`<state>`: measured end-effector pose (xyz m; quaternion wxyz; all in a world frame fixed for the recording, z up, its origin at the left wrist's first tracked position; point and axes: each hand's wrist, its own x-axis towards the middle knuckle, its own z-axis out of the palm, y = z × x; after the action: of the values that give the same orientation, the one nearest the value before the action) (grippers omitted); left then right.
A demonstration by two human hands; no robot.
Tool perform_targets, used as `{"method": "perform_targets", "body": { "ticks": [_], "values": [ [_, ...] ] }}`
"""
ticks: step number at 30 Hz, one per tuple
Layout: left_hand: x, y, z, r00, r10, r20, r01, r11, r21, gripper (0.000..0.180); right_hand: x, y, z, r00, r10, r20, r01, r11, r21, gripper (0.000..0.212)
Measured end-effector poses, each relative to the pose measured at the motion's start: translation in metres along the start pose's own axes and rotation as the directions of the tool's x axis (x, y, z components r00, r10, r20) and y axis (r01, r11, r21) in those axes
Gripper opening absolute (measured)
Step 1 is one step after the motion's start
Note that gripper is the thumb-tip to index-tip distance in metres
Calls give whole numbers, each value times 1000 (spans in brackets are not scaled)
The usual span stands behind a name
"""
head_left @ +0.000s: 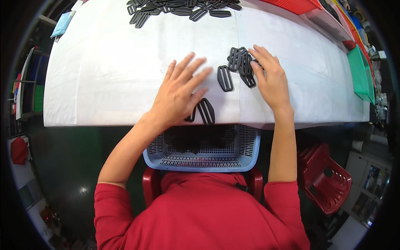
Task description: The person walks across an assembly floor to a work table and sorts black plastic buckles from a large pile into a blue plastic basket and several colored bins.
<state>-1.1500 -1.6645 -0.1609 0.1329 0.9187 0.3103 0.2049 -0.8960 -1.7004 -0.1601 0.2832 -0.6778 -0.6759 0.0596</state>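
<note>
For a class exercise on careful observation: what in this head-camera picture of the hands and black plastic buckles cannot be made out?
- Head view: the flat black plastic slotted buckle at the white table's near edge is half covered by the left hand.
- The pale blue perforated plastic basket runs under the table edge; its dark contents are unclear.
- The far pile of black buckles is cut by the top edge.
- Under the right hand, overlapping buckles cannot be counted.

Black buckles point(235, 68) lay on the white table point(104, 75); below its edge sat a pale blue perforated basket point(204, 160), red sleeves beneath, a green tray point(360, 75) at its right.
</note>
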Motion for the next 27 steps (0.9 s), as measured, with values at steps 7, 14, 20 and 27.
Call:
{"method": "perform_targets", "body": {
  "ticks": [7,14,20,27],
  "values": [
    [-24,24,-1,982,-28,189,95,931,-353,49,-27,-8,17,998,21,-52,-26,994,-109,40],
    [32,22,11,989,-113,-95,81,953,-292,36,-19,-11,27,996,-59,-71,50,991,-125,40],
    [80,13,43,985,-90,-147,83,995,-54,34,-16,-4,20,987,-64,-147,70,997,34,32],
    [68,-21,34,987,-113,-114,118,992,34,29,1,15,5,965,-109,-239,122,992,42,30]
  ]
}}
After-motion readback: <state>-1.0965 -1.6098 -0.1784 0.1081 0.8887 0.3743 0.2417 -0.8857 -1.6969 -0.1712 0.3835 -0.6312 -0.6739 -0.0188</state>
